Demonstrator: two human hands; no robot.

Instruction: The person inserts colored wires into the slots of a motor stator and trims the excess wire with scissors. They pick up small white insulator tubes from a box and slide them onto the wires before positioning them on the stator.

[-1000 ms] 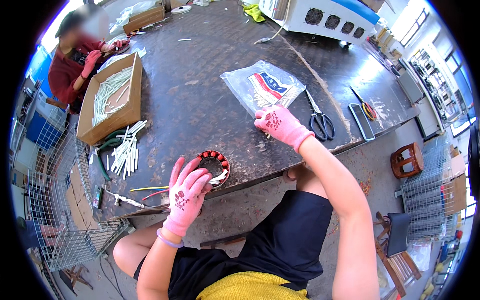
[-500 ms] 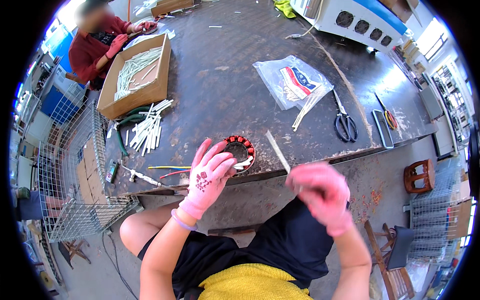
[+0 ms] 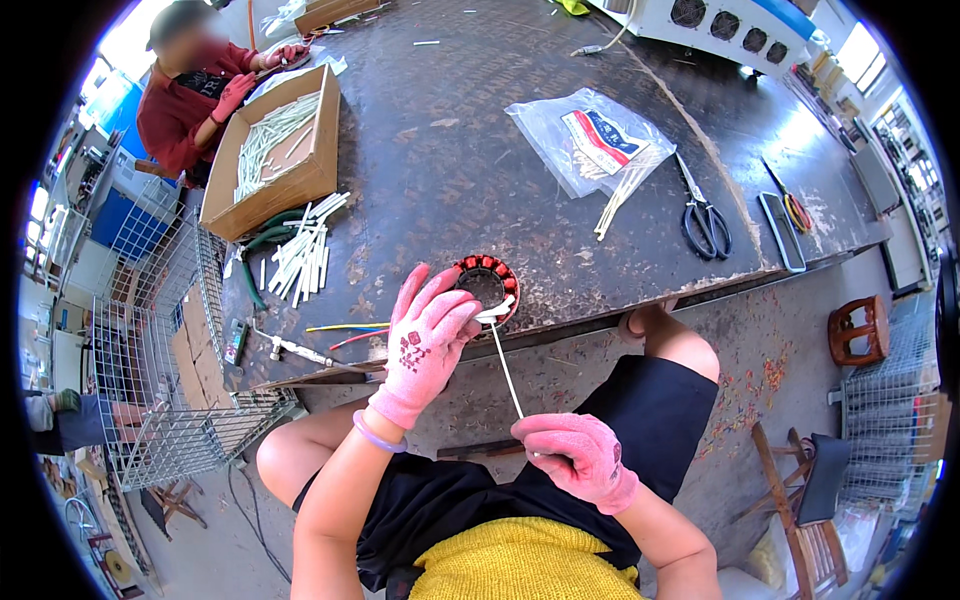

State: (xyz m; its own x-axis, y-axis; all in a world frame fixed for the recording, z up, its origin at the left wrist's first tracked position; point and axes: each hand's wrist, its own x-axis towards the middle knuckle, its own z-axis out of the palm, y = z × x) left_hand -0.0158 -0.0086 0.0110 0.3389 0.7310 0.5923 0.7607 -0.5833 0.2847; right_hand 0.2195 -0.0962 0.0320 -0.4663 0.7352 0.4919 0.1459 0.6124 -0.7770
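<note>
A ring-shaped motor stator (image 3: 490, 263) with red copper windings lies at the table's near edge. My left hand (image 3: 418, 352), in a pink glove, is closed at its left side, the fingertips over the ring and partly hiding it. White sleeving (image 3: 497, 311) bends over the stator's near rim. From there a thin white cord (image 3: 508, 375) runs straight down to my right hand (image 3: 578, 458), also pink-gloved. That hand is closed on the cord in front of the table edge, above my lap. Yellow, blue and red lead wires (image 3: 350, 327) stretch left from beside my left hand.
White tubes (image 3: 302, 262) lie in a pile beside a cardboard box (image 3: 325, 150) of more tubes. A clear plastic bag (image 3: 545, 140), black-handled scissors (image 3: 706, 225) and a phone-like frame (image 3: 782, 235) are on the right. A co-worker (image 3: 185, 110) sits at the far left.
My right hand has come down and left, toward my lap. The cord, whose free end pointed upward before, now runs straight between the stator and that hand. My left hand stays at the stator.
</note>
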